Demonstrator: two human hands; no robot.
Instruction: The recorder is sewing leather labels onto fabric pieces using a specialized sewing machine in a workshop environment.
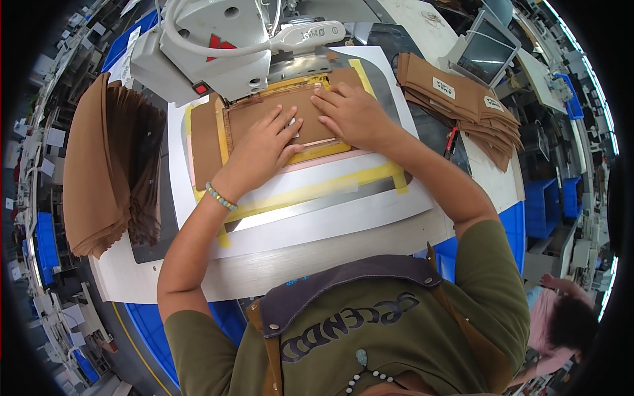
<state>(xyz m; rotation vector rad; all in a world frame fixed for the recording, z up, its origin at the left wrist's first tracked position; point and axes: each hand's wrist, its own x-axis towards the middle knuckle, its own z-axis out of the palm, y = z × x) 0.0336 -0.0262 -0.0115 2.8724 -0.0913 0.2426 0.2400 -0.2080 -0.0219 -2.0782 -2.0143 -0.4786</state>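
Observation:
A brown fabric piece lies in a yellow-edged frame on a taped template plate, under the head of a white sewing machine. My left hand rests on the piece with fingers spread; a small white item shows at its fingertips, partly hidden. My right hand lies on the piece's right part, fingers apart and slightly bent.
Brown fabric stacks stand left and right, the right one with white labels. A red-and-black tool lies beside it. A screen is behind, blue bins beyond, and another person is at lower right.

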